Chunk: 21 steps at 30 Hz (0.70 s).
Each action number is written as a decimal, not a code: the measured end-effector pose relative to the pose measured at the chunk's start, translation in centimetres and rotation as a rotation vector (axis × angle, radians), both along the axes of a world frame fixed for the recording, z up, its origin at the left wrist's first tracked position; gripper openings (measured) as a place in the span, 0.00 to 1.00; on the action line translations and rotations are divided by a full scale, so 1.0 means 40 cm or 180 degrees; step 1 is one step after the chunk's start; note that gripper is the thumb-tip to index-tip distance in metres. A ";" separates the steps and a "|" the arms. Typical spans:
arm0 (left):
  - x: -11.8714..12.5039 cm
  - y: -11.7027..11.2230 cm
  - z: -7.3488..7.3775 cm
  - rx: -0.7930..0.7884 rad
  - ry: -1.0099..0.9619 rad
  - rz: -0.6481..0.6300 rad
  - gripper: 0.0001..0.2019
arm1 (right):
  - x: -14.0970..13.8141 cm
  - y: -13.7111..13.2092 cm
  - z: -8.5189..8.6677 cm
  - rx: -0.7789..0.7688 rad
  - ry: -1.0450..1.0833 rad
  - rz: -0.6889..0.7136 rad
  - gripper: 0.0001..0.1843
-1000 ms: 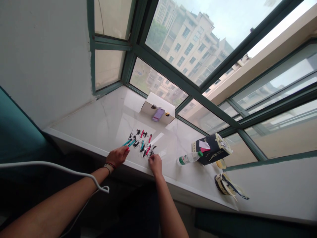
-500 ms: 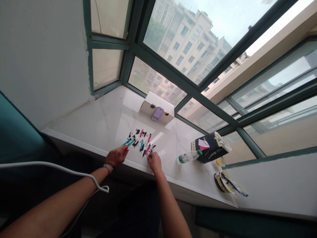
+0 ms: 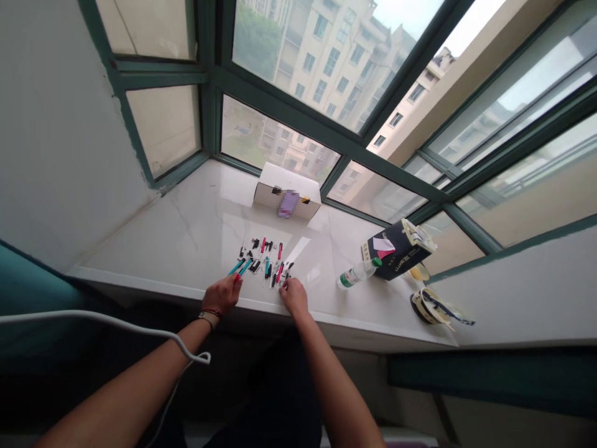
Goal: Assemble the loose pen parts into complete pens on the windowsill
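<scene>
We see a pale marble worktop [image 3: 186, 230] running under a green-framed window, and near the middle of its front edge lies a scatter of pens [image 3: 263, 260], teal, pink and black, with small dark pieces among them. The left hand [image 3: 224, 292] rests at the front edge on the left side of that scatter, its fingers [image 3: 234, 280] curled down beside the near end of a teal pen [image 3: 237, 268]; we cannot tell whether they pinch it or only touch it. The right hand [image 3: 295, 297] sits at the front edge on the right side of the scatter, its fingers [image 3: 285, 285] bunched close together against the nearest pens, too small for us to tell whether anything is gripped. A white box [image 3: 286, 190] stands at the back edge against the glass. Toward the right end a clear bottle [image 3: 357, 274] with a green cap lies on its side, its cap end just beside a dark box [image 3: 396, 252], and a roll of tape [image 3: 426, 306] lies near the front right corner.
</scene>
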State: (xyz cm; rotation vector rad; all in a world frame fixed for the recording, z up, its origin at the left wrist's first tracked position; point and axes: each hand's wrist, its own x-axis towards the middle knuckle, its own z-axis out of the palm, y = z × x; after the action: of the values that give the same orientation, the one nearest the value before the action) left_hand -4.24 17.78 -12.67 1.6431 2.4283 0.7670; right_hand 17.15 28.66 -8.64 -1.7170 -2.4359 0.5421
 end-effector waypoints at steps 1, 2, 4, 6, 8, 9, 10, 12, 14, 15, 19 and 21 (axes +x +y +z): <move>0.000 0.000 -0.001 0.0003 0.0018 0.0007 0.22 | -0.010 -0.005 0.000 -0.0001 0.0015 0.0014 0.05; -0.001 0.000 -0.002 0.0008 0.0036 0.0009 0.22 | -0.020 -0.010 0.000 -0.0010 0.0026 0.0025 0.06; -0.002 0.000 -0.005 0.0004 0.0075 0.0007 0.22 | -0.040 -0.020 0.000 -0.0053 0.0031 -0.0004 0.07; -0.004 0.001 -0.006 -0.0013 0.0116 0.0010 0.22 | -0.056 -0.027 0.000 -0.0064 0.0048 -0.0077 0.07; -0.004 0.002 -0.004 -0.0038 0.0147 0.0031 0.22 | -0.063 -0.032 -0.002 -0.0035 0.0082 -0.0109 0.07; -0.004 0.002 -0.003 -0.0051 0.0160 0.0043 0.22 | -0.063 -0.034 -0.004 -0.0018 0.0101 -0.0099 0.07; -0.004 0.002 -0.001 -0.0064 0.0173 0.0050 0.22 | -0.062 -0.036 -0.005 -0.0002 0.0118 -0.0087 0.08; -0.004 0.003 0.002 -0.0093 0.0206 0.0044 0.22 | -0.058 -0.038 -0.008 0.0011 0.0152 -0.0094 0.08; -0.004 0.003 0.003 -0.0121 0.0244 0.0041 0.22 | -0.055 -0.037 -0.009 -0.0018 0.0183 -0.0167 0.09; -0.004 0.003 0.003 -0.0136 0.0265 0.0044 0.22 | -0.054 -0.035 -0.008 -0.0047 0.0194 -0.0223 0.10; -0.004 0.003 0.005 -0.0164 0.0329 0.0077 0.24 | -0.063 -0.015 0.006 -0.0281 0.0177 -0.0514 0.11; -0.004 0.003 0.007 -0.0177 0.0346 0.0085 0.24 | -0.071 -0.004 0.016 -0.0490 0.0128 -0.0737 0.11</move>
State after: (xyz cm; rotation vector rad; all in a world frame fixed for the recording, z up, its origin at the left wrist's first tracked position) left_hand -4.40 17.89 -12.40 1.6769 2.5250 0.6230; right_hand 14.31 28.50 -8.01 -1.9918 -2.1784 0.7416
